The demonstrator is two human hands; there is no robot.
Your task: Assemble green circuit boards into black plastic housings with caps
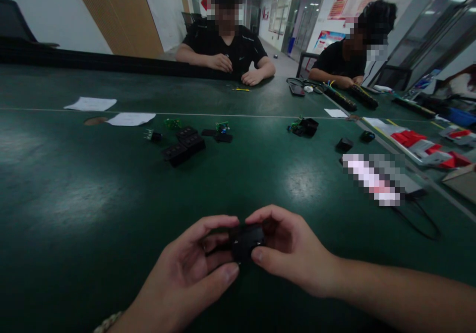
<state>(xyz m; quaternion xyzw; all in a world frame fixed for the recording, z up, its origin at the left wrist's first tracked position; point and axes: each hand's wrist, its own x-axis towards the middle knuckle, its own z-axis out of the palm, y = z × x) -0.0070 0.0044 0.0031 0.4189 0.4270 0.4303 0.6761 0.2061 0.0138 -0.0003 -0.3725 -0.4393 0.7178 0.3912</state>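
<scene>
Between my hands, low over the table, is a small black plastic box (247, 240), a boxy casing with a few tiny bright spots on its near face. Around its left end my left hand (193, 266) is curled, thumb at the lower corner and fingers at the top and behind. My right hand (293, 249) grips the right end, its thumb pressed on the near face and its fingers bent over the top. The far side of the casing is hidden.
Black casings (185, 146) and green circuit boards (223, 127) lie beyond my hands on the green table (111, 253). Farther right are another opened casing (307, 127), a blurred-out device (372, 179) with a cable, and red-and-white packs (420, 142). Two people sit across.
</scene>
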